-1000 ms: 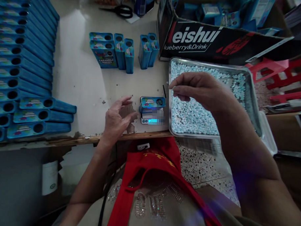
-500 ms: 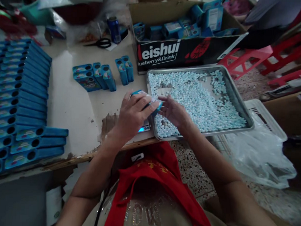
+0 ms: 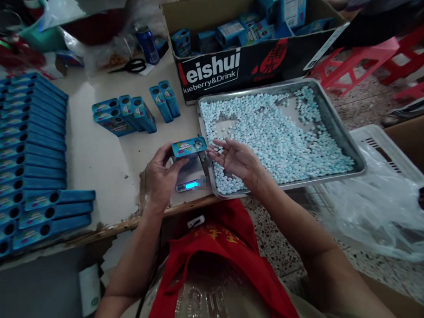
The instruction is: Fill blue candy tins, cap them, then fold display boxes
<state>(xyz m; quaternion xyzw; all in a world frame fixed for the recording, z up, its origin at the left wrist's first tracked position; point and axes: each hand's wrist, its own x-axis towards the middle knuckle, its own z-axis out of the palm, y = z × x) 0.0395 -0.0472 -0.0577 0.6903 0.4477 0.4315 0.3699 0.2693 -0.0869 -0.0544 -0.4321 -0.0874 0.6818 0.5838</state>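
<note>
My left hand (image 3: 162,173) is closed around a small blue candy box (image 3: 188,147), its printed top with a round hole facing up. The box is upright over a small digital scale (image 3: 191,181) with a lit blue display; I cannot tell whether it touches the scale. Palm up, my right hand (image 3: 238,159) has its fingers stretched out beside the box, over the near left edge of a metal tray (image 3: 360,162). Pale blue and white candies (image 3: 282,138) are spread in the tray. A few show at my right fingertips; whether they rest on the fingers is unclear.
Rows of blue boxes (image 3: 35,139) fill the table's left side. Smaller groups of boxes (image 3: 123,114) stand behind the scale. At the back are a carton (image 3: 215,75) of blue boxes, scissors (image 3: 132,65) and a can (image 3: 147,44). Red stools (image 3: 357,62) stand to the right.
The blue box has gone from tilted near my right fingers to upright above the scale. My left hand has moved left and down, and my right hand has turned palm up, fingers spread.
</note>
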